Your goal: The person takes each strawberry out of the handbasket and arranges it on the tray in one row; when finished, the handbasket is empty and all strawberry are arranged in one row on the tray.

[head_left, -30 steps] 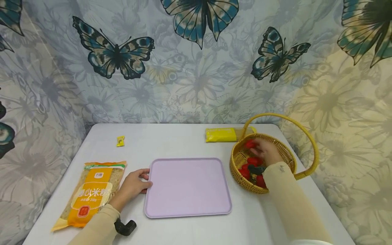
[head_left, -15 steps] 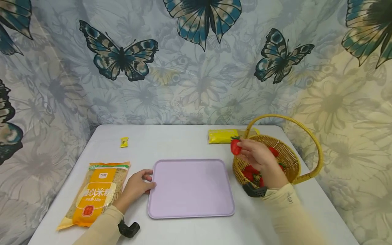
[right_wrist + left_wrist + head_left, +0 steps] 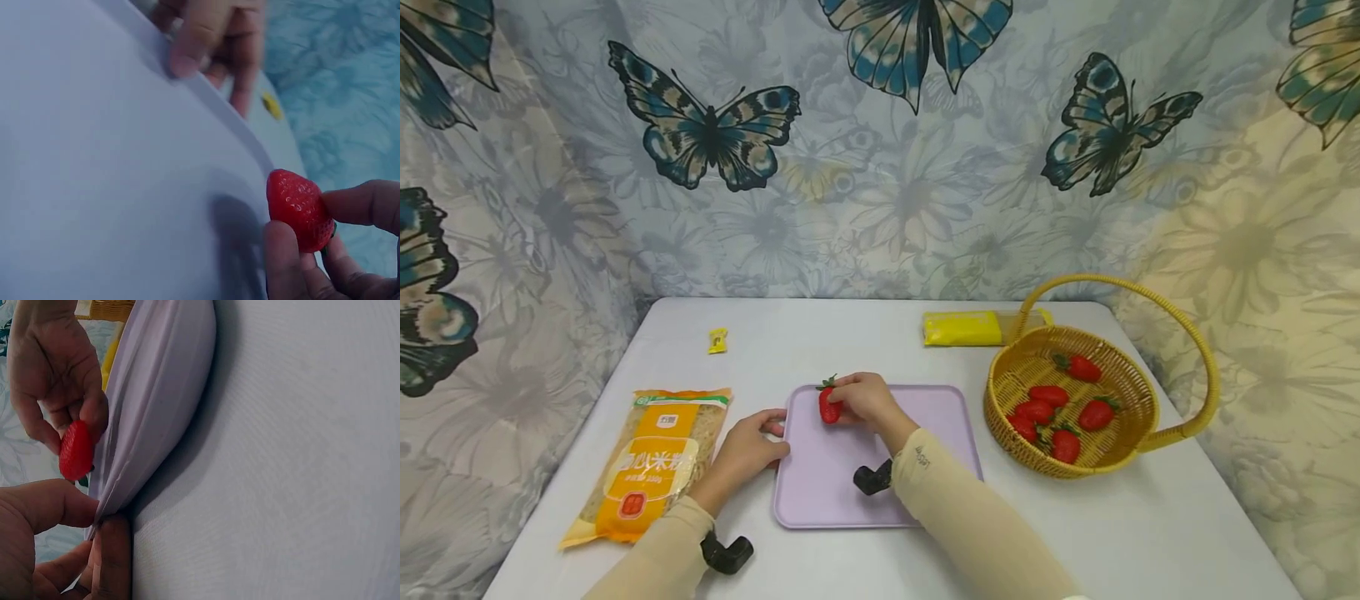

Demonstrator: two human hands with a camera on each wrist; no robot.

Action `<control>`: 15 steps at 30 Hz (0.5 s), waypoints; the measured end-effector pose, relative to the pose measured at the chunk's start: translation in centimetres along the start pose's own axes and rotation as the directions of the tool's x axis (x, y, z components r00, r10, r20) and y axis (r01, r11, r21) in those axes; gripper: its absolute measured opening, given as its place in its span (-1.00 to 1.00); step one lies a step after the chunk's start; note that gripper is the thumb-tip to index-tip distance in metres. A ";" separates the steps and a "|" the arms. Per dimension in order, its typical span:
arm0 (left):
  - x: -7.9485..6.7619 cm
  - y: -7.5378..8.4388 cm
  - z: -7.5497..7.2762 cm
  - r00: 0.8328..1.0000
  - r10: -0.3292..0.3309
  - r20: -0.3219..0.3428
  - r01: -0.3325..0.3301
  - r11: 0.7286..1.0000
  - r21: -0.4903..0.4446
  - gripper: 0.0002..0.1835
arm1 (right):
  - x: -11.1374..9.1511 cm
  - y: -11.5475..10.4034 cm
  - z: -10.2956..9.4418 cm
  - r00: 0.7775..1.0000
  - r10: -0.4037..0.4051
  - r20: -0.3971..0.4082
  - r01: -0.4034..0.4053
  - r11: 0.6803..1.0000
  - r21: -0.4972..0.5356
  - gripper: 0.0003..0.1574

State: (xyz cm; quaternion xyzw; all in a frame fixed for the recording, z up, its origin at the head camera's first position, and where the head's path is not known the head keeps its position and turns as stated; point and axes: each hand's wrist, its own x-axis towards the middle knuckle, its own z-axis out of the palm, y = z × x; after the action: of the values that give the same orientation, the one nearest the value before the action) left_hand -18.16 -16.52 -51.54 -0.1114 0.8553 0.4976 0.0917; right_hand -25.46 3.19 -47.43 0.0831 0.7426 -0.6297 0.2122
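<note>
A red strawberry point(image 3: 829, 405) with green leaves is pinched between the thumb and fingers of my right hand point(image 3: 868, 404), over the far left part of the lilac tray point(image 3: 820, 492). In the right wrist view the strawberry point(image 3: 300, 209) is above the tray surface, and a shadow falls below. My left hand point(image 3: 748, 450) grips the tray's left edge. The left wrist view shows the thumb on top of the rim and the fingers point(image 3: 112, 562) underneath. Several more strawberries point(image 3: 1096, 413) lie in the yellow wicker basket point(image 3: 1011, 446) to the right of the tray.
An orange food bag point(image 3: 647, 467) lies left of my left hand. Toward the back of the white table point(image 3: 842, 333) are a small yellow packet point(image 3: 718, 340) and a longer yellow package point(image 3: 962, 328) beside the basket. The basket's tall handle point(image 3: 1206, 358) arches up on the right.
My right hand has taken a strawberry out of the basket and carried it left over the tray. The left hand has stayed at the tray's edge. The head view has shifted slightly.
</note>
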 end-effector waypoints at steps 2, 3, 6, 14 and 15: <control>0.0 0.0 -0.1 1.000 0.001 0.002 -0.001 1.000 0.007 -0.37 | 0.2 0.4 1.6 0.999 -0.025 -0.028 0.024 0.999 -0.036 -0.69; 0.1 0.0 -0.1 1.000 0.002 0.002 -0.002 1.000 0.010 -0.37 | 0.3 0.5 2.2 0.998 -0.038 -0.045 0.036 0.997 -0.061 -0.71; 0.1 0.1 -0.2 1.000 0.003 0.004 -0.003 1.000 0.015 -0.37 | 0.3 0.5 3.6 0.991 -0.085 -0.100 0.069 0.985 -0.157 -0.78; 0.0 -0.2 -0.1 1.000 0.002 0.009 -0.003 1.000 0.009 -0.38 | 0.2 0.4 4.9 0.970 -0.195 -0.144 0.139 0.935 -0.327 -0.83; -0.1 -0.3 -0.1 1.000 0.000 0.007 0.000 1.000 0.010 -0.37 | 0.1 0.6 5.0 0.968 -0.207 -0.140 0.149 0.929 -0.337 -0.83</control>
State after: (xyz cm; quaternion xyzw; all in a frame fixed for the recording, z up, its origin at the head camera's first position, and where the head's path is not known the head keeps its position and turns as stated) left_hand -17.97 -16.78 -51.68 -0.1094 0.8576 0.4935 0.0954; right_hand -24.25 -1.61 -48.61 0.0337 0.8561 -0.5061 0.0993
